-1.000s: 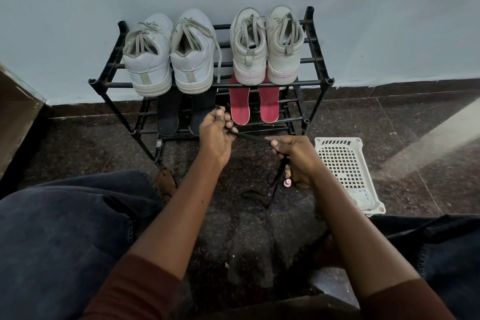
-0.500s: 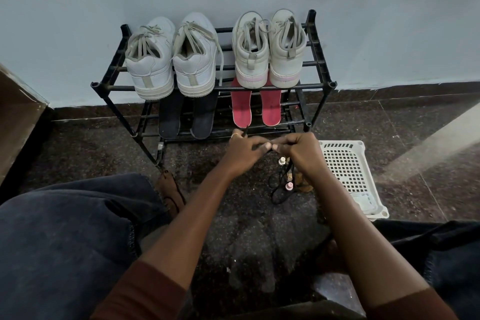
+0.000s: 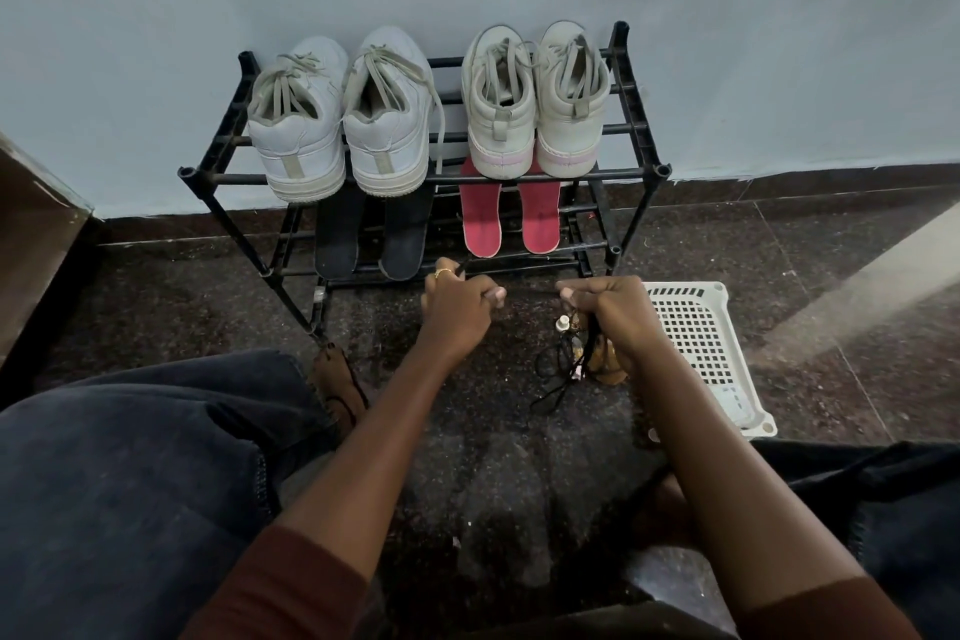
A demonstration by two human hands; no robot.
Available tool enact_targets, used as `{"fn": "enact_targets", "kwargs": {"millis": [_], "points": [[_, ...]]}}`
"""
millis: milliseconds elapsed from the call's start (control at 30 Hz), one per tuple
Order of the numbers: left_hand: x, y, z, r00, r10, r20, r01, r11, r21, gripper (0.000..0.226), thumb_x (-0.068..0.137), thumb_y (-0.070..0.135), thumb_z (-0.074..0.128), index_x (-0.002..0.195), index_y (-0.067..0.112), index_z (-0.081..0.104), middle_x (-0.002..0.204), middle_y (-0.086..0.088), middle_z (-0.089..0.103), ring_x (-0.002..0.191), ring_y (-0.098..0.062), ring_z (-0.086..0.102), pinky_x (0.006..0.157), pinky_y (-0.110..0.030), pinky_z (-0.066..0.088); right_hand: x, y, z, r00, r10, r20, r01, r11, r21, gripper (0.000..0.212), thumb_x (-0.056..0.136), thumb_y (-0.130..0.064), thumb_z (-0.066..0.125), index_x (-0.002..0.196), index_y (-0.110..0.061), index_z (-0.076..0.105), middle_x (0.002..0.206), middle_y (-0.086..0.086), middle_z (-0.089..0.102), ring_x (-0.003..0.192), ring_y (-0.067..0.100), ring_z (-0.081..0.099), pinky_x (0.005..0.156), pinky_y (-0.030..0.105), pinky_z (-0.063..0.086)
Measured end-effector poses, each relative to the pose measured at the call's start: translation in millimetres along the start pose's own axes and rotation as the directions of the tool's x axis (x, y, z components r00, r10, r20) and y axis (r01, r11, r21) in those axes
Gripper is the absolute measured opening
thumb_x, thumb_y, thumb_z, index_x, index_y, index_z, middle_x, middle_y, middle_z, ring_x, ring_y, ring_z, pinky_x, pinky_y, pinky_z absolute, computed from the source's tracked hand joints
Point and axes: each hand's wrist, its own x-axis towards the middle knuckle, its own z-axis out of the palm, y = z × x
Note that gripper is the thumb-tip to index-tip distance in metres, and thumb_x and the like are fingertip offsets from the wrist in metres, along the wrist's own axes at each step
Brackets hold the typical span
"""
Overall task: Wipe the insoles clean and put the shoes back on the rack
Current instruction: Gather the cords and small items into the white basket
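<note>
Left hand [image 3: 457,307] and right hand [image 3: 615,314] are low over the floor [image 3: 156,307], at 6 o'clock from the rack [image 3: 208,172]. Fingers of both are curled and pinch a thin black cord [image 3: 553,392], taut between them. Its slack lies on the floor at 6 o'clock from the right hand.

Top shelf: two pairs of white shoes [image 3: 387,120], heels toward camera. Lower shelf: black insoles [image 3: 336,244] at 9 o'clock, pink insoles [image 3: 480,224] at 3 o'clock.

White basket [image 3: 696,343] is on the floor at 3 o'clock from the right hand.
</note>
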Motion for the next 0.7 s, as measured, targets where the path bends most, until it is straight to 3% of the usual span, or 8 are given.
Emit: {"fn": "enact_targets", "kwargs": {"millis": [167,267,400,533,700], "points": [[4,-11,-7,0.994,-0.06,-0.096,0.066,0.996,0.064,0.028,0.098,0.035,0.048,0.097,0.021,0.071,0.131,-0.01,0.033,0.12,-0.028,0.032,0.099,-0.04,0.028,2,-3,-8,0.998,-0.042,-0.048,0.039,0.997,-0.071,0.017,0.082,-0.003,0.065,0.076,-0.018,0.072,0.085,0.007,0.072,0.073,0.015,0.061,0.077,0.032,0.05],[3,-12,-9,0.994,-0.059,-0.095,0.068,0.993,0.098,0.026,0.098,0.036,0.047,0.109,0.026,0.068,0.132,-0.011,0.033,0.12,-0.029,0.032,0.1,-0.04,0.028,0,-4,-8,0.995,-0.088,-0.05,0.08,0.986,-0.145,0.015,0.082,-0.006,0.066,0.079,-0.019,0.073,0.086,0.002,0.072,0.072,0.01,0.062,0.074,0.027,0.05],[-2,2,-4,0.996,0.068,0.059,-0.072,0.995,0.075,0.038,0.094,0.045,0.049,0.132,0.039,0.051,0.134,-0.009,0.028,0.123,-0.027,0.026,0.103,-0.04,0.023,-3,-8,0,0.99,-0.141,-0.004,0.137,0.964,-0.228,0.012,0.08,-0.011,0.069,0.079,-0.022,0.074,0.082,-0.004,0.072,0.077,0.005,0.064,0.072,0.022,0.047],[-9,19,7,0.972,0.199,0.125,-0.199,0.98,-0.019,0.035,0.09,0.043,0.057,0.125,0.037,0.06,0.128,-0.009,0.029,0.121,-0.025,0.024,0.105,-0.04,0.021,-8,-11,7,0.987,-0.144,0.066,0.156,0.954,-0.257,0.014,0.079,-0.009,0.069,0.075,-0.022,0.074,0.08,0.001,0.073,0.084,0.015,0.067,0.081,0.03,0.052],[-9,16,11,0.976,0.198,0.09,-0.19,0.978,-0.089,0.021,0.089,0.037,0.06,0.104,0.025,0.07,0.109,0.001,0.023,0.123,-0.026,0.026,0.103,-0.04,0.021,-9,-11,8,0.99,-0.116,0.077,0.13,0.968,-0.216,0.015,0.077,-0.006,0.071,0.071,-0.019,0.071,0.077,0.007,0.071,0.076,0.018,0.064,0.078,0.036,0.052]]}}
